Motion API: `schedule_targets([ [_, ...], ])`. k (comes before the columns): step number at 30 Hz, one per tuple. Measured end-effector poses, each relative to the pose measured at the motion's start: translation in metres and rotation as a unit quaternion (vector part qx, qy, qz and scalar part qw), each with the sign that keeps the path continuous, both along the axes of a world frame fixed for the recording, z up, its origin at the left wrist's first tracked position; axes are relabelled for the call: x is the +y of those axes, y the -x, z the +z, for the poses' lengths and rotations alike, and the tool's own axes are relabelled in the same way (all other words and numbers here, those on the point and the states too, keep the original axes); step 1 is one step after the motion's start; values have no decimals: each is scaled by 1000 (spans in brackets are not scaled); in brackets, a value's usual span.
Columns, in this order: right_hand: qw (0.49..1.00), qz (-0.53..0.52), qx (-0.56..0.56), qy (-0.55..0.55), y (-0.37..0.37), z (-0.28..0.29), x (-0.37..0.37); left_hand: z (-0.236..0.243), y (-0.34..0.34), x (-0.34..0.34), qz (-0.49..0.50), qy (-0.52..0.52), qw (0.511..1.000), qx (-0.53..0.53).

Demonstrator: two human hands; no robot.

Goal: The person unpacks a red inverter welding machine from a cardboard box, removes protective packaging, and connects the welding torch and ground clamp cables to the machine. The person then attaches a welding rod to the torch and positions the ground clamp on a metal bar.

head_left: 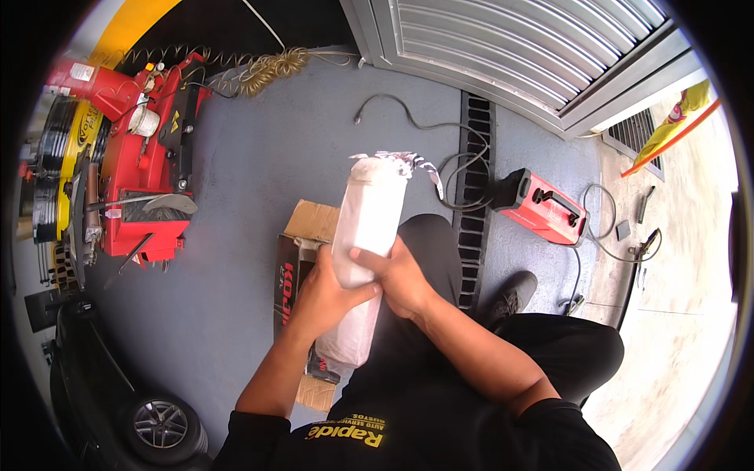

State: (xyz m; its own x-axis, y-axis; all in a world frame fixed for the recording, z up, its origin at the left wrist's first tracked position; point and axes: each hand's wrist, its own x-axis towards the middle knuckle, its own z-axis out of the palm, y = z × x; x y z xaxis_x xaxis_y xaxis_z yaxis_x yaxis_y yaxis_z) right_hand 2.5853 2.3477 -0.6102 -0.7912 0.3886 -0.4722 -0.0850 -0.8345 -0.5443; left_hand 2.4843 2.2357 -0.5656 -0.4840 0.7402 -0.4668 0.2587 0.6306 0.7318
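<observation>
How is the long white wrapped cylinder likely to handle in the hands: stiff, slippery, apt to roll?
The white wrapped cylinder probably stays stiff: it stands straight though gripped only near its middle by the left hand and right hand. Its glossy plastic-like wrap, bunched at the top, may be slippery. Being round, it would likely roll if laid on the grey floor.
</observation>
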Motion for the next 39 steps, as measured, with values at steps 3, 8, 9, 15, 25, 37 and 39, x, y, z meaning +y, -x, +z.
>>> schedule_targets([
  [3,999,-38,-20,11,-19,-14,27,-11,0,9,3,-98,971,-217],
  [8,990,-136,-6,-39,-23,-6,88,-1,16,2,62,-212,951,-216],
  [9,987,-152,-1,-52,-24,-1,101,3,17,-1,74,-208,947,-234],
  [15,965,-198,41,-166,-40,34,138,-6,-11,15,114,-259,853,-439],
  [25,947,-102,26,-303,-80,48,48,-2,4,56,-120,-331,879,-323],
  [37,944,86,73,-311,-113,49,17,148,3,72,-306,-387,866,83],
  [39,920,103,86,-369,-113,52,16,165,2,73,-336,-343,876,51],
])
